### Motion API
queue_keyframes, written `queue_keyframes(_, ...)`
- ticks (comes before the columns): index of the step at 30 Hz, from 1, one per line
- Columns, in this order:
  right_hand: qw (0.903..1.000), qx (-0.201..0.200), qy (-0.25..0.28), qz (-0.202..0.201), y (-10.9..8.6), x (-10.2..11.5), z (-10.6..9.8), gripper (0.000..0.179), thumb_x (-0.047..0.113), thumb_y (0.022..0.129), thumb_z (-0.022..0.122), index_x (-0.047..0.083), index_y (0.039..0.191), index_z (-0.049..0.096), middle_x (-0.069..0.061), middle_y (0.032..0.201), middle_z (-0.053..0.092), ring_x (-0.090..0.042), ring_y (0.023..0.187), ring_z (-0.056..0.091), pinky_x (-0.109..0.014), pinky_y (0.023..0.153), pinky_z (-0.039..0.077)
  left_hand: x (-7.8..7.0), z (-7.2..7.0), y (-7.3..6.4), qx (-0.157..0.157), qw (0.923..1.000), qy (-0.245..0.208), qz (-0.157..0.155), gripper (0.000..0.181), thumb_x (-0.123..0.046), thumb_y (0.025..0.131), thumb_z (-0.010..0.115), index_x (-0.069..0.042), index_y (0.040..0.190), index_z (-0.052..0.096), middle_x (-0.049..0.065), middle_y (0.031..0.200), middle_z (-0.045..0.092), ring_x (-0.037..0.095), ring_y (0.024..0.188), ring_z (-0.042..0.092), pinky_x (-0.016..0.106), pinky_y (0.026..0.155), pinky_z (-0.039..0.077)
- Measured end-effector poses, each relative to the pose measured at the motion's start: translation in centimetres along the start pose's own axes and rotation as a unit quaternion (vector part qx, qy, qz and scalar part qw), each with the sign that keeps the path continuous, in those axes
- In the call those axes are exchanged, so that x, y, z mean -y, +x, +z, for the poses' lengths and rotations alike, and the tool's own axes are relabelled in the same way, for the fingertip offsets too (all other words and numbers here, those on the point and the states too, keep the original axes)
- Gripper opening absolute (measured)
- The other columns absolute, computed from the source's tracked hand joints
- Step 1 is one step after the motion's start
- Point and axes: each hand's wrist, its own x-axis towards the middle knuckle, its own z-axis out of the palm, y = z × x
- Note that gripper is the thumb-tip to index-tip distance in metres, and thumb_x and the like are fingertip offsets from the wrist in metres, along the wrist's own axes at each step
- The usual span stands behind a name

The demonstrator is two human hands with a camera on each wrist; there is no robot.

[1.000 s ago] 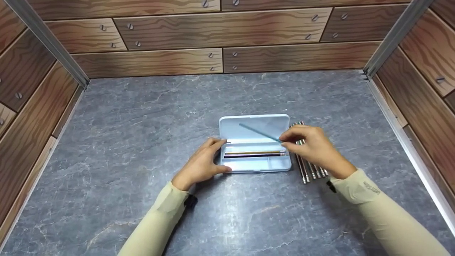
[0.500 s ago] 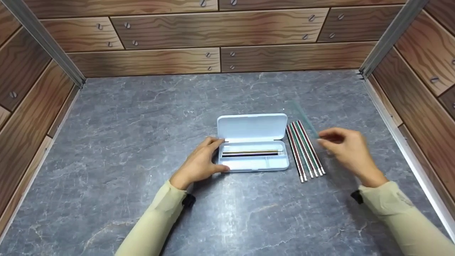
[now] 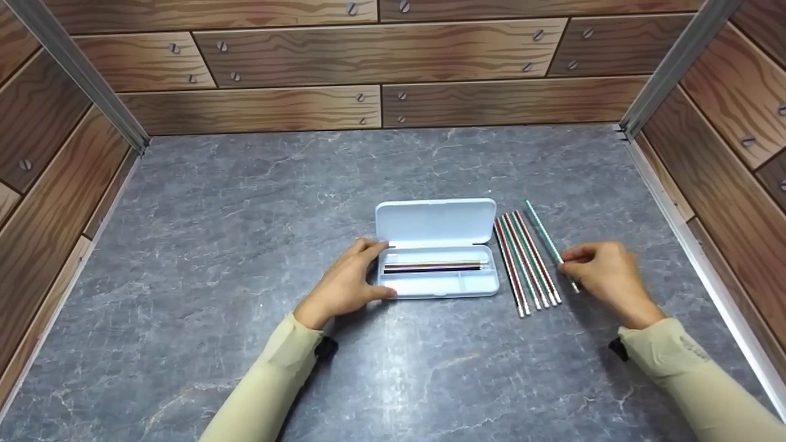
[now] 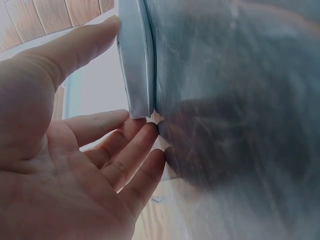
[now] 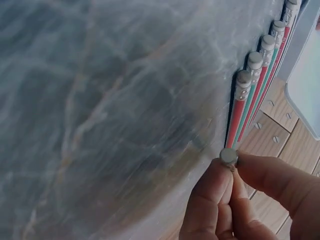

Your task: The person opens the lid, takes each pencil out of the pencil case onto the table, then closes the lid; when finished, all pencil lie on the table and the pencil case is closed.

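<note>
With the right hand [image 3: 605,276], pinched a green-and-white pencil [image 3: 543,231] between thumb and fingertips, close to its eraser end; with the left hand [image 3: 344,279], gripped the left end of a pale blue pencil case [image 3: 424,285], thumb at the front corner and fingers at the rear one. Had the held pencil out to the right of the case, eraser end towards the body, far end away and a little leftward; could not tell whether touching the tabletop [image 3: 276,202] or just above it. Saw, between held pencil and case, a slanted row of red and green pencils [image 3: 527,264], erasers [image 5: 255,60] nearest the body. Found the case open, its lid [image 3: 436,222] tipped back on the far side, and in the rear compartment a few pencils lying lengthwise [image 3: 430,266]. Noticed a small divider [image 3: 461,283] towards the right of the front compartment. Wore pale yellow sleeves [image 3: 264,380]. Saw grey marbling across the tabletop and, around it, wood-plank-patterned walls [image 3: 368,55] with grey metal posts [image 3: 86,73] at both far corners.
</note>
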Motion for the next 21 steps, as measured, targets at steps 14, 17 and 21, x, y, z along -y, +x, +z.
queue_keyframes(14,0.9992,0.028,-0.012,0.024,0.04,0.27,0.55,0.03,0.021,0.095,0.085,-0.004,0.112,0.085,-0.003,0.085,0.082,-0.007,0.07,0.066,-0.023,0.06,0.053,-0.07,0.0,-0.07,0.002,1.0,0.001,-0.004,0.096,-0.028,0.089,0.097,-0.002,0.168,0.049,0.015,0.163,0.056,0.037,0.154,0.054,0.054,0.132,0.044)
queue_keyframes(17,0.9988,0.038,-0.001,0.03,0.06,0.35,0.61,0.031,0.021,0.097,0.084,-0.005,0.114,0.084,-0.006,0.087,0.084,-0.006,0.069,0.07,-0.021,0.06,0.055,-0.04,0.01,-0.08,0.0,1.0,0.0,-0.001,0.095,-0.027,0.089,0.097,-0.002,0.167,0.05,0.015,0.162,0.057,0.037,0.153,0.054,0.055,0.131,0.045)
queue_keyframes(21,0.9983,0.046,0.011,0.034,0.12,0.41,0.7,0.031,0.019,0.099,0.082,-0.007,0.116,0.084,-0.014,0.094,0.086,-0.004,0.07,0.073,-0.02,0.06,0.058,-0.05,0.02,-0.04,0.002,1.0,0.002,-0.002,0.096,-0.028,0.089,0.097,-0.002,0.167,0.049,0.015,0.163,0.056,0.037,0.154,0.054,0.054,0.132,0.044)
